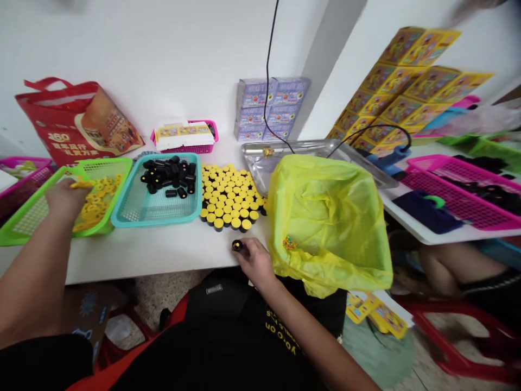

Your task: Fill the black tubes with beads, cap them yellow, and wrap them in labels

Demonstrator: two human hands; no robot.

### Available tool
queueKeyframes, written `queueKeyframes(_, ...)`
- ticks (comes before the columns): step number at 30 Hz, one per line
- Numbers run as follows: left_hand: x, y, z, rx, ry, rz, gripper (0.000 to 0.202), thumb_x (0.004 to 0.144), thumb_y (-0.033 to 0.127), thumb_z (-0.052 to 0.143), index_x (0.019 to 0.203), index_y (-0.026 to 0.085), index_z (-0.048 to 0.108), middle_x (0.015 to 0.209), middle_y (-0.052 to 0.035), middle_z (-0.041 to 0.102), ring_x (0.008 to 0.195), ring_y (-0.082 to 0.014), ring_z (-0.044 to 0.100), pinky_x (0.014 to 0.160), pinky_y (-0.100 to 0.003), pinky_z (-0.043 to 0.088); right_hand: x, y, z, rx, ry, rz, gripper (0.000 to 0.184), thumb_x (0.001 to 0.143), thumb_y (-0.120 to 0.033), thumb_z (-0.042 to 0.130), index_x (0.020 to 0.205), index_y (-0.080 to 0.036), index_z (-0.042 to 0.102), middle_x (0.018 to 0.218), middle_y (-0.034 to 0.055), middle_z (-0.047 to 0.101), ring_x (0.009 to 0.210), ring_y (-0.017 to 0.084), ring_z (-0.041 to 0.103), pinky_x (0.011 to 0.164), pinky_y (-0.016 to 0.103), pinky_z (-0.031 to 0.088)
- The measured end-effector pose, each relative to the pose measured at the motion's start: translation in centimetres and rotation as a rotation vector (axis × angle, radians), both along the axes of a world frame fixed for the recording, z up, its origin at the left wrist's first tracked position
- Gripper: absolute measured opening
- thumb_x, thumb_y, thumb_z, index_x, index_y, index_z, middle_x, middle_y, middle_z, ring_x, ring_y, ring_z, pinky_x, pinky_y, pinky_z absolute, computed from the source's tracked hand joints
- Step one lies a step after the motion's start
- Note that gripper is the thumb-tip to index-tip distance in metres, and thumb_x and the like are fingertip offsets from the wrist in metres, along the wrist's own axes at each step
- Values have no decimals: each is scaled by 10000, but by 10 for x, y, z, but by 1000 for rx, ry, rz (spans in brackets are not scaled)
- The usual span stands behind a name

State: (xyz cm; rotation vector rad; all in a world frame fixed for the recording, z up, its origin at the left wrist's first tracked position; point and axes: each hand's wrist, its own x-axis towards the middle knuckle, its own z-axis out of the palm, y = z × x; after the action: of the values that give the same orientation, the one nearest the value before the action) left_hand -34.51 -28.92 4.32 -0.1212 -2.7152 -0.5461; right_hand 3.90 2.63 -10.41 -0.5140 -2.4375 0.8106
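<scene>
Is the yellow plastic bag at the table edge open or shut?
Open: the yellow plastic bag gapes wide, its inside visible, with small multicoloured pieces lying within.

"What's inside the yellow plastic bag (329,228)?"

"Coloured bits (290,243), too small for you to tell."

"Left of the bag?"

"Your right fingers (247,251) partly hide a small black piece (237,246)."

"Beyond it?"

"A blurred hand (476,6), cut off by the top edge."

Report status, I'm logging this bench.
Left hand pinching yellow plastic piece over green mesh basket. Right hand holding small black cylinder. Yellow plastic bag beside it.
</scene>
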Motion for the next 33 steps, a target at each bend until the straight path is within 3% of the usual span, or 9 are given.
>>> queueKeyframes(3,44,25,6,387,-25,-71,481,836,541,549,1075,124,544,766,40,556,586,-63,521,590,-228,494,0,2,-2,-18,25,-6,219,845,-321,634,1027,-199,642,944,77,668,784,202,648,726,312,534)
queueKeyframes(5,92,47,1,527,-62,-276,387,764,475,667,967,156,581,755,45,554,600,-74,492,589,-224,476,0,4,-3,-48,40,-29,226,849,-343,621,1017,-194,640,939,77,664,758,197,643,710,315,534)
queueKeyframes(8,164,84,-26,264,-104,-726,206,822,398,651,835,195,618,778,5,597,718,-143,552,686,-271,497,1,5,-1,-54,25,-46,250,853,-388,613,1001,-189,641,921,72,660,725,193,635,698,323,530)
queueKeyframes(11,206,112,-66,-144,-117,-960,131,891,182,514,859,202,639,883,-57,614,830,-185,579,743,-298,500,1,4,2,5,-6,16,260,866,-418,602,1005,-202,646,922,73,661,755,204,638,718,330,525)
queueKeyframes(14,211,122,-97,-416,-102,-870,269,904,93,426,948,199,669,983,-112,617,964,-243,575,775,-336,504,3,2,3,39,-14,57,274,882,-428,591,1028,-204,645,911,72,657,777,210,640,719,328,521)
queueKeyframes(16,204,120,-108,-446,-62,-783,262,938,166,441,1059,185,673,1020,-134,622,1018,-279,565,829,-374,501,4,3,2,34,-13,53,289,887,-443,590,1033,-201,647,909,69,659,759,201,639,705,323,519)
queueKeyframes(20,195,108,-118,-347,44,-760,376,963,392,489,1217,166,650,1101,-153,630,1078,-328,550,926,-448,479,4,5,-2,27,11,26,327,889,-472,586,1055,-197,652,902,68,670,744,202,643,696,331,522)
queueKeyframes(25,197,92,-132,-97,69,-740,413,919,357,590,1279,156,618,1163,-150,625,1126,-289,558,1022,-417,467,4,6,-3,17,26,47,329,890,-462,586,1077,-199,650,928,84,677,767,216,646,697,342,531)
queueKeyframes(33,201,73,-133,17,36,-657,316,822,435,705,1028,196,708,960,-97,655,972,-254,594,897,-377,525,2,7,-7,-9,23,26,371,860,-465,622,1105,-187,637,933,84,669,735,207,630,702,354,535)
